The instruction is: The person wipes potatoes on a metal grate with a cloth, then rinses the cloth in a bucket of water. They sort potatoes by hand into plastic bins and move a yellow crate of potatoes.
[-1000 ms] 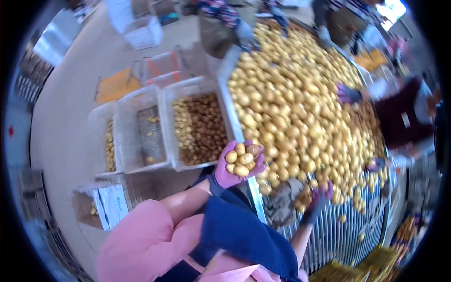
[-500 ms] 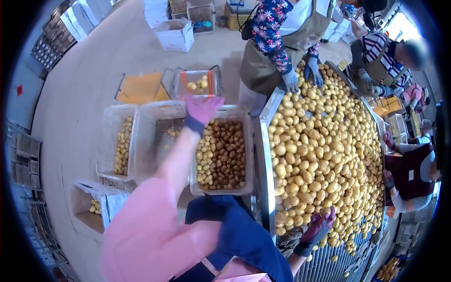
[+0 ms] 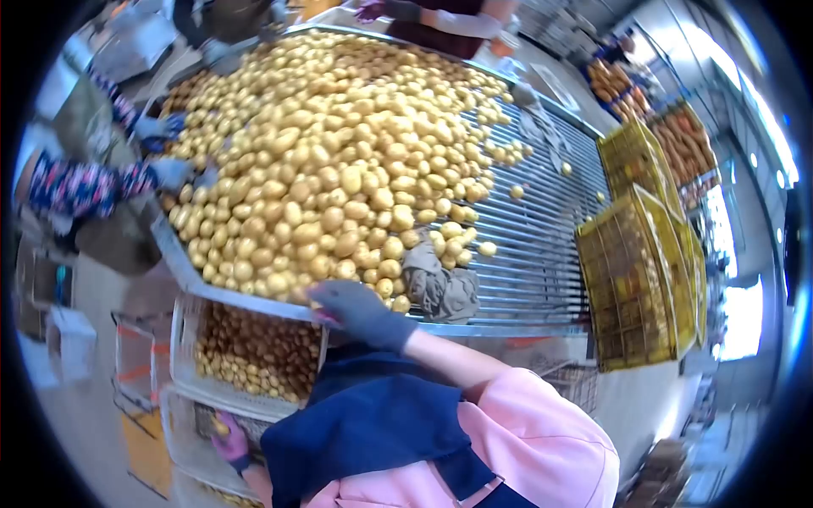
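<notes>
At the lower left, my left hand (image 3: 230,440) in a pink and dark glove is closed on a potato (image 3: 222,422) over a white crate (image 3: 179,432). My right hand (image 3: 360,311), in a grey-backed glove, is at the near metal rim of the sorting table (image 3: 246,300), beside the heaped potatoes (image 3: 339,182). Its fingertips are blurred and partly hidden, so whether they grip anything cannot be seen. A crumpled grey cloth (image 3: 439,284) lies to the right of this hand. Below the rim, another white crate (image 3: 182,343) holds brown and yellow potatoes.
A co-worker's gloved hands (image 3: 174,172) reach into the heap from the left. Another person's arm (image 3: 457,21) shows at the far side. Metal rollers (image 3: 533,245) run rightward to yellow crates (image 3: 631,279). A second cloth (image 3: 542,127) lies on the far edge.
The view has swung right, bringing the rollers and yellow crates into sight. My left hand was open and now holds a potato. My right hand has moved from over the potatoes to the near rim.
</notes>
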The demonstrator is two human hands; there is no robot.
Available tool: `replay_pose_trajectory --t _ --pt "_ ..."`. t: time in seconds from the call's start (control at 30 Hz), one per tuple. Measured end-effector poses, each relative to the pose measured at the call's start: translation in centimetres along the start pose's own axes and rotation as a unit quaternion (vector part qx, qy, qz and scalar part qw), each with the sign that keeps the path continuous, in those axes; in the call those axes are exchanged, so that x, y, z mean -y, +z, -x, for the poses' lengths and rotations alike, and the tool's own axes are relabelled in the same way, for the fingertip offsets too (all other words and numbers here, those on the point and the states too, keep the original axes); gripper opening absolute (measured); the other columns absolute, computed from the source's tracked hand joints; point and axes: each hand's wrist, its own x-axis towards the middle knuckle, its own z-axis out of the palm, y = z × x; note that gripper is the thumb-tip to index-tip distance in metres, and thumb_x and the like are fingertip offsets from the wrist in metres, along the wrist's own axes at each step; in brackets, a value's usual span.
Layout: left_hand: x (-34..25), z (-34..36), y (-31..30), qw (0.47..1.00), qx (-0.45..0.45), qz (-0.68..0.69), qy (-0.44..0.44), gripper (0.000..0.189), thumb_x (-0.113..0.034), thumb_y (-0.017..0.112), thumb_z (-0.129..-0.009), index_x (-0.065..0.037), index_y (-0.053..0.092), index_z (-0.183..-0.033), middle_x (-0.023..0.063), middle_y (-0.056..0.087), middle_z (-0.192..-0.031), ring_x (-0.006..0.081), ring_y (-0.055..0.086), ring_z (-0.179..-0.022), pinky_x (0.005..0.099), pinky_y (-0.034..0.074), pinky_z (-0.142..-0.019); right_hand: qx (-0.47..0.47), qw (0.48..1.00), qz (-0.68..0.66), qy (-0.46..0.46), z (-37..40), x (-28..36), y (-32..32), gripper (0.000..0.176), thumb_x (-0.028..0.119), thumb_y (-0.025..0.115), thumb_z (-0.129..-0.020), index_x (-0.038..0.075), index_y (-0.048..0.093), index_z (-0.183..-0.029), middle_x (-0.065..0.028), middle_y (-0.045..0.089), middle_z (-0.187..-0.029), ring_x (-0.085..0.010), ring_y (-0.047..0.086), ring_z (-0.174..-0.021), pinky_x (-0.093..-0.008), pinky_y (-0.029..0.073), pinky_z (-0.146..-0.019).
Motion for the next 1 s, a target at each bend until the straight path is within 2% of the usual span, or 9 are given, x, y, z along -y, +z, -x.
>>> replay_pose_trajectory --t 0.07,0.2,0.23,0.3,0.33,0.63,0.77,0.9,1.0 --pt "-9.4 -4.0 -2.5 0.998 -0.060 0.007 0.034 0.071 -0.028 0.058 -0.075 0.006 0.035 -0.133 0.0207 0.040 -0.137 0.0327 0.040 -0.127 0.0431 0.035 -0.105 -0.069 0.992 0.074 0.074 3.2 -2.8 -2.4 0.038 0.016 0.063 -0.081 0.008 0.054 -0.117 -0.0130 0.059 -0.096 -0.0322 0.058 -0.087 -0.0394 0.049 -0.074" --pt "-4.0 -11.2 0.0 0.804 0.503 -0.316 -0.021 0.051 -0.028 0.052 -0.085 0.003 0.046 -0.126 0.0157 0.054 -0.124 0.0293 0.055 -0.112 0.0414 0.042 -0.100 -0.175 0.951 0.123 0.223 10.6 -6.4 -7.3 0.037 0.016 0.064 -0.079 0.008 0.057 -0.114 -0.0127 0.060 -0.099 -0.0308 0.058 -0.091 -0.0392 0.048 -0.077" --pt "0.9 -11.6 3.3 0.733 0.363 -0.564 0.113 0.048 -0.025 0.049 -0.088 0.003 0.044 -0.127 0.0164 0.052 -0.126 0.0283 0.054 -0.113 0.0388 0.042 -0.100 -0.196 0.937 0.145 0.250 12.4 -6.5 -8.7 0.036 0.016 0.065 -0.079 0.008 0.057 -0.113 -0.0127 0.060 -0.099 -0.0308 0.058 -0.092 -0.0394 0.048 -0.078" --pt "9.4 -14.2 5.7 0.628 0.522 -0.575 -0.037 0.043 -0.019 0.040 -0.095 0.000 0.037 -0.134 0.0154 0.045 -0.132 0.0253 0.050 -0.116 0.0329 0.042 -0.100 -0.227 0.916 0.167 0.284 16.2 -7.0 -11.1 0.036 0.016 0.065 -0.078 0.008 0.058 -0.112 -0.0127 0.060 -0.099 -0.0307 0.058 -0.093 -0.0395 0.047 -0.079" --pt "21.0 -7.9 7.0 0.748 0.231 -0.616 0.088 0.045 -0.018 0.037 -0.096 -0.001 0.031 -0.137 0.0132 0.040 -0.135 0.0256 0.044 -0.121 0.0327 0.039 -0.102 -0.267 0.891 0.214 0.299 18.5 -7.5 -12.4 0.035 0.015 0.065 -0.078 0.008 0.058 -0.112 -0.0125 0.060 -0.100 -0.0309 0.057 -0.093 -0.0395 0.047 -0.080" --pt "56.9 6.4 -6.7 0.345 0.519 -0.767 -0.149 0.048 -0.029 0.052 -0.092 -0.004 0.039 -0.131 0.0094 0.048 -0.123 0.0199 0.052 -0.108 0.0316 0.045 -0.091 -0.510 0.586 0.561 0.286 47.0 -3.9 -30.0 0.041 0.006 0.061 -0.082 0.003 0.054 -0.122 -0.0138 0.057 -0.119 -0.0287 0.051 -0.116 -0.0394 0.036 -0.102" --pt "70.4 13.7 -19.0 0.132 0.487 -0.809 -0.302 0.057 -0.036 0.055 -0.089 -0.011 0.038 -0.137 0.0094 0.041 -0.135 0.0225 0.046 -0.117 0.0386 0.039 -0.097 -0.587 0.605 0.435 0.317 58.3 -1.6 -35.7 0.057 0.026 0.051 -0.092 -0.003 0.034 -0.137 -0.0159 0.036 -0.141 -0.0264 0.035 -0.130 -0.0390 0.024 -0.109" --pt "81.7 22.7 -30.3 0.065 0.585 -0.734 -0.339 0.087 -0.056 0.052 -0.086 -0.003 0.015 -0.145 0.0212 0.025 -0.144 0.0265 0.027 -0.134 0.0381 0.027 -0.107 -0.493 0.718 0.355 0.340 63.1 -1.2 -38.6 0.044 0.041 0.046 -0.091 0.001 0.059 -0.104 -0.0191 0.054 -0.117 -0.0333 0.045 -0.119 -0.0469 0.028 -0.106" --pt "88.5 26.6 -37.5 0.175 0.569 -0.764 -0.249 0.104 -0.057 0.057 -0.082 0.007 0.002 -0.142 0.0237 0.017 -0.146 0.0298 0.024 -0.135 0.0359 0.025 -0.108 -0.400 0.767 0.375 0.333 62.9 -2.2 -39.7 0.045 0.044 0.042 -0.090 0.006 0.059 -0.074 -0.0140 0.057 -0.084 -0.0314 0.054 -0.094 -0.0498 0.036 -0.097"
